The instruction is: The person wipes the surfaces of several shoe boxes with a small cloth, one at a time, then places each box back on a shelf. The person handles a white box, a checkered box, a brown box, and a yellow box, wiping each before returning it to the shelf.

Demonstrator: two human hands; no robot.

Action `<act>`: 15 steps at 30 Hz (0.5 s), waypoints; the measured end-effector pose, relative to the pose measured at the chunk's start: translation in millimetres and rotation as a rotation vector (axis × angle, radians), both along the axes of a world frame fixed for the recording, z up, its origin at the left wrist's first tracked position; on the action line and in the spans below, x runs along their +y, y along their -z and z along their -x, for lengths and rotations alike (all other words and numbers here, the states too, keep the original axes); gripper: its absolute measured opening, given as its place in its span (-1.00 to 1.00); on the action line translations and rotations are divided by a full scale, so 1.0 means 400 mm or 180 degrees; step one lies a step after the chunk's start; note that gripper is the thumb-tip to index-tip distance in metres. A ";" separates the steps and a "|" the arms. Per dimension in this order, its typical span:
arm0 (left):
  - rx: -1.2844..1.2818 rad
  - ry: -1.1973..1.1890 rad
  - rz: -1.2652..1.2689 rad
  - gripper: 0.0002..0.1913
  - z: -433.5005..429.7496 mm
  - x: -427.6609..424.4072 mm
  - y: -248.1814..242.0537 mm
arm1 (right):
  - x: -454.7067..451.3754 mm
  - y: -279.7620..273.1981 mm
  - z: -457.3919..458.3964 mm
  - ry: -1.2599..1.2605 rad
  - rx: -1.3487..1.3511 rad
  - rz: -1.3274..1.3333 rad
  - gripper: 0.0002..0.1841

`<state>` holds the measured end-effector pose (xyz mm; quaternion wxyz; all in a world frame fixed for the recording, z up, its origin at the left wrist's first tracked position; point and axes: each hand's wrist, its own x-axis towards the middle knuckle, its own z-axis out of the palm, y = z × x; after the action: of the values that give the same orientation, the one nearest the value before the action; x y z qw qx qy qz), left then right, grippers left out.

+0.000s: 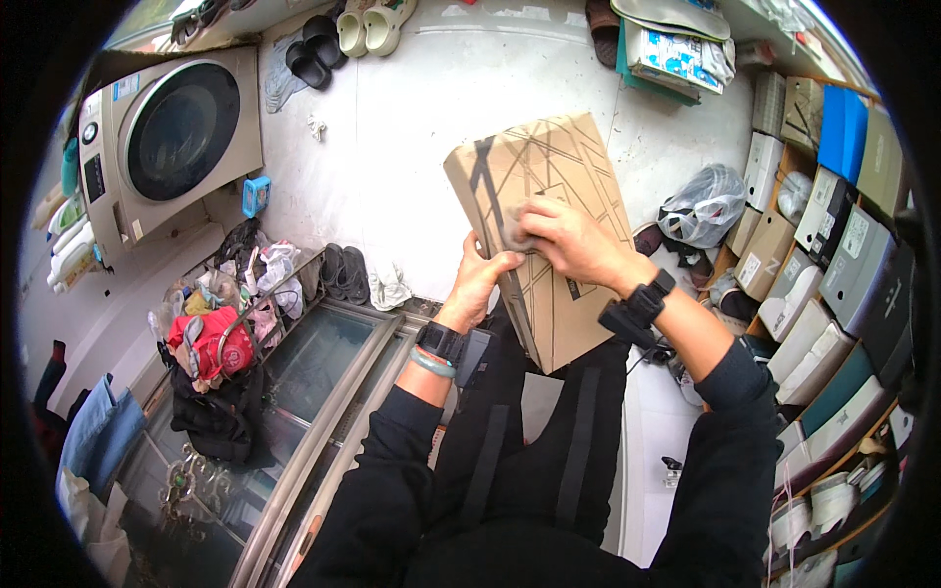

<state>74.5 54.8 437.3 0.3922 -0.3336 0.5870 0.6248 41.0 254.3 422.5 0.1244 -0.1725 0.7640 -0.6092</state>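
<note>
A brown cardboard box (566, 169) printed with dark crossing lines lies tilted over my knees. My left hand (481, 275) grips its left edge, thumb on the upper face and fingers along the side. On the box's face, my right hand (562, 239) presses a small greyish cloth or wad (517, 229) near the left edge, its fingers bunched around it. The cloth is blurred and partly hidden by the fingers. Both wrists carry black strapped devices, and a pale green bangle (432, 363) circles the left one.
At left stand a washing machine (169, 140) and a glass-topped cabinet (316, 353) with a heap of plastic bags (276, 272). A shelf of shoe boxes (801, 294) lines the right. Slippers (344, 272), pale clogs (371, 29) and a bagged bundle (702, 206) lie on the white floor (412, 147).
</note>
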 end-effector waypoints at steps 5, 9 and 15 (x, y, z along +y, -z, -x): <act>-0.0140 -0.0183 0.0062 -0.04 -0.014 -0.013 0.013 | 0.049 0.053 0.031 0.1120 -0.0853 -0.0411 -0.81; -0.0139 -0.0165 -0.0071 -0.05 -0.022 -0.028 0.029 | -0.037 0.047 0.022 0.0899 -0.0174 -0.0243 -0.83; -0.0098 -0.0367 -0.0174 -0.06 -0.028 -0.051 0.042 | 0.029 0.010 -0.048 -0.0055 -0.1085 -0.0072 -0.85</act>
<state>85.9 34.4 420.7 0.3734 -0.3655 0.5435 0.6570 60.1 265.7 418.6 0.2594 -0.0718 0.7371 -0.6199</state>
